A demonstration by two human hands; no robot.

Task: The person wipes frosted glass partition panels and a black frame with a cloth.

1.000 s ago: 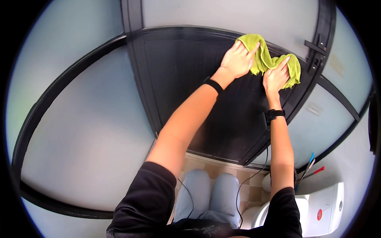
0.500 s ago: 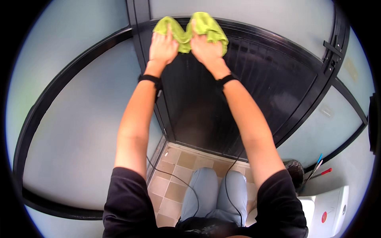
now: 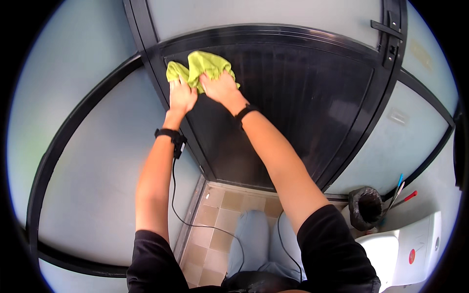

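A yellow-green cloth (image 3: 209, 62) lies bunched against the upper left part of a black door panel (image 3: 293, 107). My left hand (image 3: 181, 96) is closed on the cloth's left end, close to the door's left frame. Just to its right, my right hand (image 3: 222, 88) presses the larger, raised part of the cloth to the panel, its fingers partly covered by the fabric. Both wrists wear black bands, and a dark cable hangs from the left one.
Frosted glass walls with black frames (image 3: 46, 166) stand left and right. A door latch (image 3: 388, 30) sits at the upper right. At lower right are a bin with a black bag (image 3: 365, 207), long-handled brushes (image 3: 408, 197) and a white toilet (image 3: 415, 254). Tiles (image 3: 207, 234) cover the floor.
Both hands have moved the cloth left and down, from the door's middle rail onto the black panel beside the left frame. The view has shifted, showing more of the bin.
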